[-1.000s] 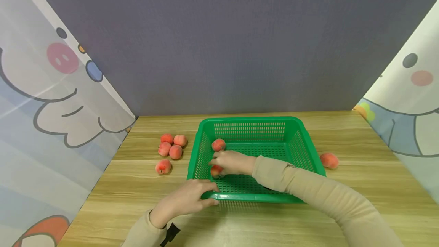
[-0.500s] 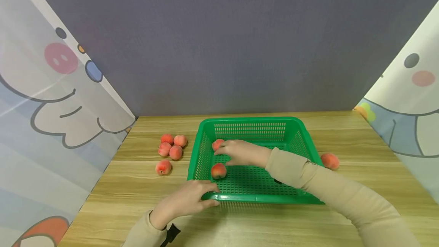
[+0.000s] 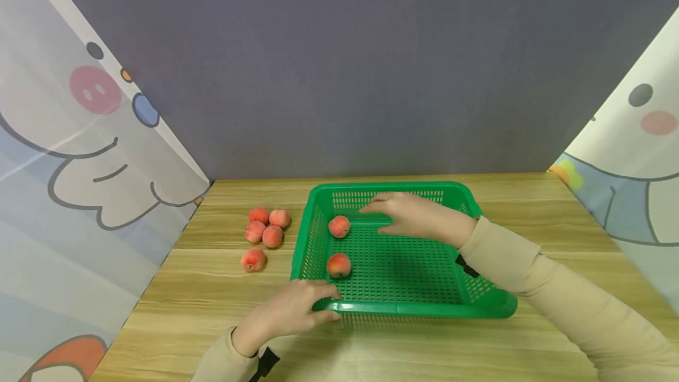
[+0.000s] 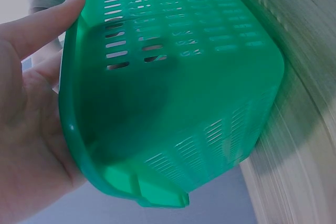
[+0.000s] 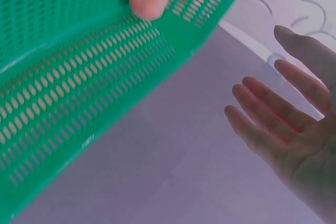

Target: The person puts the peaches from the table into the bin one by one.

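Two peaches (image 3: pixel 339 265) lie at the left end of the green basket (image 3: pixel 424 310), left of the empty, spread right hand (image 3: pixel 411 215) and beyond the left hand (image 3: pixel 292 308), which pinches the near rim.

Booth-like space, cartoon-printed sheets (image 3: pixel 32 205), grey partition (image 3: pixel 339 75)

Right sleeve (image 3: pixel 506 258) — itself cut off — hides part of the green basket (image 3: pixel 403 309), probably its right side.

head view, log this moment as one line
left hand: holds green perforated plastic basket by rim | right hand: empty, over basket | inside: two round red-orange peaches
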`<action>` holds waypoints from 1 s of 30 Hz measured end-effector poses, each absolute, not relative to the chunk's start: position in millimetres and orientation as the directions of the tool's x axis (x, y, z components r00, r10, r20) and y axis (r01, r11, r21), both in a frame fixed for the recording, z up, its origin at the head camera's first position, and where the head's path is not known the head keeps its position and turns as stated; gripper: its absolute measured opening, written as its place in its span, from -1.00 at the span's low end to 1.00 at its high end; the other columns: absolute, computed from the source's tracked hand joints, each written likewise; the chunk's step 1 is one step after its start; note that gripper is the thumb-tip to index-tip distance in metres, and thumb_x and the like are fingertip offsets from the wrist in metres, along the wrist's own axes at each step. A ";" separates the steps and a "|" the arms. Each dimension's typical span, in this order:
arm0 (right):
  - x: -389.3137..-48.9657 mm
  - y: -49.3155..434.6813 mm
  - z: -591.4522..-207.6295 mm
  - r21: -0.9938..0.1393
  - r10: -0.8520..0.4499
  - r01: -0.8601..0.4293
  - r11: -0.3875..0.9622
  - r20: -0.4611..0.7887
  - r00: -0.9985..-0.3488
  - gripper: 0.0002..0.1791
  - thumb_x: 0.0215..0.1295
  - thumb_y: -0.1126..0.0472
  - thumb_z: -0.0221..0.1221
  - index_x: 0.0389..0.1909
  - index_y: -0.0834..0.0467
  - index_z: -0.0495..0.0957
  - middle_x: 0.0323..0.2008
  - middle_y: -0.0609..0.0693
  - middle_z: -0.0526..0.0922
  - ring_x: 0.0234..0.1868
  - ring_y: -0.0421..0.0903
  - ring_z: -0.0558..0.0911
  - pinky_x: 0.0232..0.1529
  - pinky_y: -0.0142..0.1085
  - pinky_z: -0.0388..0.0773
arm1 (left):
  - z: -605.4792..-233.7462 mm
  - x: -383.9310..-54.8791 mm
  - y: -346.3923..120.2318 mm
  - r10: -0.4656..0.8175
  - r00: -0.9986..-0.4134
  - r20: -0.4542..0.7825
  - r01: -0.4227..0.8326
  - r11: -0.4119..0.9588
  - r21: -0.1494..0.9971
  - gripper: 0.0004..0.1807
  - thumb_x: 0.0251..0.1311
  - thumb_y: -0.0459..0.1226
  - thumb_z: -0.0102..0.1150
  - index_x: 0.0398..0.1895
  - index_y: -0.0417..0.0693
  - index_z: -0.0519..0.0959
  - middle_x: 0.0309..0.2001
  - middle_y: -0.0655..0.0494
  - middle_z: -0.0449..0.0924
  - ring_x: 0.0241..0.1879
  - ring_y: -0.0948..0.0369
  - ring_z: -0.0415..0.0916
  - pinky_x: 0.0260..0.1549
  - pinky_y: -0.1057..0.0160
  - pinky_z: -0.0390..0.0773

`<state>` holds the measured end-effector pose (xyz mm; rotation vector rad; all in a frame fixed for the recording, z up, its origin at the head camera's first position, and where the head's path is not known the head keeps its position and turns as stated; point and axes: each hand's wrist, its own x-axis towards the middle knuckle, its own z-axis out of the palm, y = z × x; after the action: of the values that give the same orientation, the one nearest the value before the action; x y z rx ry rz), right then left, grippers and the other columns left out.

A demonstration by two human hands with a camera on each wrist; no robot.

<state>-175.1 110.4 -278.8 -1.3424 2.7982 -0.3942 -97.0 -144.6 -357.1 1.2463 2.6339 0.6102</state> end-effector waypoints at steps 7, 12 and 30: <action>-172.4 139.7 -269.7 -0.193 -0.747 -0.782 0.593 0.229 -0.624 -0.49 -0.06 0.29 0.30 0.00 0.21 0.47 -0.05 0.13 0.50 -0.08 0.04 0.53 -0.19 -0.22 0.50 | -357.6 -97.6 -144.7 0.769 -0.639 0.030 0.702 0.567 0.431 -0.80 0.10 -0.12 0.13 -0.25 0.03 0.55 -0.36 0.30 0.51 -0.46 0.49 0.35 -0.47 0.49 0.39; -171.8 162.4 -267.8 -0.218 -0.707 -0.777 0.590 0.324 -0.628 -0.52 -0.07 0.37 0.29 -0.03 0.27 0.48 -0.11 0.17 0.53 -0.13 0.09 0.55 -0.21 -0.16 0.50 | -358.6 -97.8 -145.0 0.770 -0.638 0.033 0.704 0.565 0.431 -0.80 0.10 -0.12 0.13 -0.25 0.03 0.55 -0.36 0.29 0.51 -0.46 0.49 0.35 -0.47 0.50 0.39; -159.8 246.1 -293.3 -0.207 -0.534 -0.658 0.724 0.435 -0.725 -0.51 -0.18 0.44 0.31 -0.10 0.33 0.49 -0.20 0.26 0.57 -0.23 0.18 0.56 -0.32 -0.03 0.49 | -360.5 -97.5 -145.6 0.769 -0.639 0.034 0.708 0.569 0.419 -0.78 0.13 -0.08 0.08 -0.23 0.04 0.55 -0.32 0.29 0.52 -0.39 0.47 0.41 -0.42 0.47 0.42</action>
<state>-159.8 246.1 -293.3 -1.1595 3.2358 -0.6258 -97.5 -145.6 -360.5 1.2540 2.6459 0.6038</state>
